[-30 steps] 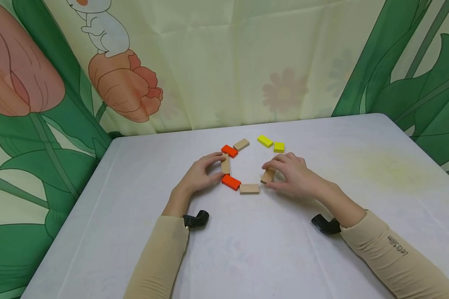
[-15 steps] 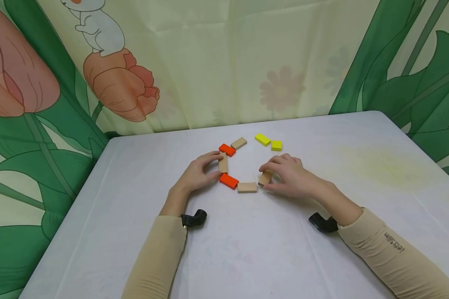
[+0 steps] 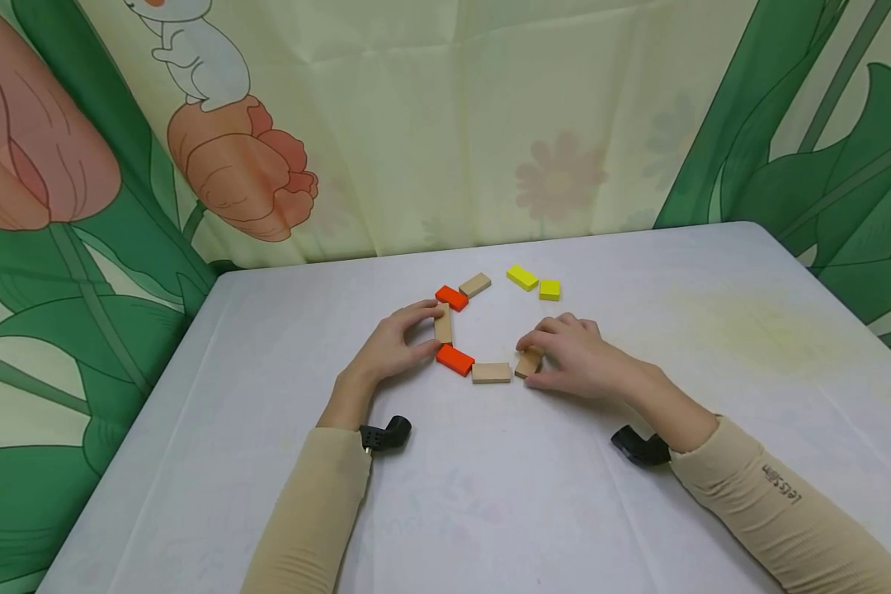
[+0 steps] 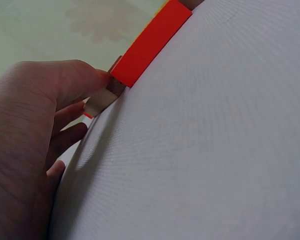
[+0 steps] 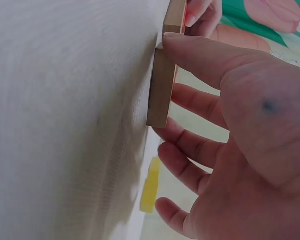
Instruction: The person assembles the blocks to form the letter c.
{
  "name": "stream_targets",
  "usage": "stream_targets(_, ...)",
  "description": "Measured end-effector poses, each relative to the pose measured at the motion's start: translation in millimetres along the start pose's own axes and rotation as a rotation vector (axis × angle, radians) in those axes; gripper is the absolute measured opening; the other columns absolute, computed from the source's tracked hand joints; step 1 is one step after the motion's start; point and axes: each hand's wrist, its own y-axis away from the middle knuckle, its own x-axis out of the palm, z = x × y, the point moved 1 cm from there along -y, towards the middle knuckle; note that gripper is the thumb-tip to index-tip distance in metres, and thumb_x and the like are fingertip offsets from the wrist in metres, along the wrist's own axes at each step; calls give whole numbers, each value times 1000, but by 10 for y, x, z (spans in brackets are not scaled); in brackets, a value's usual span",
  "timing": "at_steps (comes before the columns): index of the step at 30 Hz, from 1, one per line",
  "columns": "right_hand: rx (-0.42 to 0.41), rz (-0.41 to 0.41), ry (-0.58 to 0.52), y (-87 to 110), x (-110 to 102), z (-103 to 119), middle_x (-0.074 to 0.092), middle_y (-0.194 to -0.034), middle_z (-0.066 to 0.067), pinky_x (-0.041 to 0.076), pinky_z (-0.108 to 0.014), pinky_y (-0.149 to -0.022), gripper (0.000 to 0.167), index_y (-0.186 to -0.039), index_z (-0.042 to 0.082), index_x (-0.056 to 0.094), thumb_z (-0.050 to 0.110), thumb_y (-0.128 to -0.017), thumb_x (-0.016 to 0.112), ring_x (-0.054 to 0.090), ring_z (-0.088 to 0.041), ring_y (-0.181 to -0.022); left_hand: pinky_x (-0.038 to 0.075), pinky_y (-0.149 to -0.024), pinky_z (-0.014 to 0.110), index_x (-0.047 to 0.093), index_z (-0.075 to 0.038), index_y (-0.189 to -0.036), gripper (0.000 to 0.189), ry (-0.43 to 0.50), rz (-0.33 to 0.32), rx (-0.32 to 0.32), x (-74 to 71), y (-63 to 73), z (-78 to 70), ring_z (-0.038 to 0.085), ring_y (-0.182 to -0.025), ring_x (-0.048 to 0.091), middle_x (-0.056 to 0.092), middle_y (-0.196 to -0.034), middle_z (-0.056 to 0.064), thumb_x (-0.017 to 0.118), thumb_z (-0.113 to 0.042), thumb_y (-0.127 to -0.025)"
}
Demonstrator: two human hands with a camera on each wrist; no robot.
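Observation:
My left hand [image 3: 392,340] holds a plain wooden block [image 3: 444,324] between thumb and fingers at the left of a curved row. A red block [image 3: 455,360] meets its near end, and another red block [image 3: 452,298] its far end. With thumb and fingertips my right hand [image 3: 582,356] pinches a plain wooden block [image 3: 528,364], partly covered by the fingers, at the row's right. It lies just right of the front wooden block [image 3: 492,373]. In the right wrist view the thumb is at one end of the pinched block [image 5: 161,90].
Another wooden block [image 3: 475,285] touches the far red one. Two yellow blocks, one long [image 3: 522,277] and one shorter-looking [image 3: 550,289], lie at the back right. All rest on a white-covered table [image 3: 445,495] before a printed curtain [image 3: 416,124].
My right hand has drawn its wooden block slightly toward me, beside the front wooden block. The left hand stays on its block. The whole head view has shifted a little.

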Motion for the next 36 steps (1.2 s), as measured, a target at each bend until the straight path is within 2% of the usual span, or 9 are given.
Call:
stream_targets(8, 34, 26, 12, -5, -13, -4, 59, -121, -5, 33, -55, -92, 45, -129, 16, 66, 34, -89, 77, 46, -31, -115, 29, -117, 46, 60, -18, -142, 51, -7, 5, -12, 9, -1, 3, 20, -145, 35, 46, -153, -2, 69, -25, -92)
stream_targets(19, 14, 11, -3, 5, -94, -23, 60, -119, -5, 32, -57, -93, 40, -126, 16, 67, 30, -89, 76, 48, -34, -117, 29, -118, 44, 60, -16, -142, 52, -1, -7, 0, 0, 20, 14, 21, -145, 36, 46, -154, -1, 69, -23, -91)
stream_targets(36, 9, 0, -23, 10, -83, -19, 63, -115, 1, 31, -58, -94, 31, -119, 15, 70, 26, -90, 76, 48, -30, -115, 29, -118, 46, 60, -16, -142, 52, 5, -3, -2, 9, 11, 4, 21, -145, 35, 46, -154, -1, 69, -22, -92)
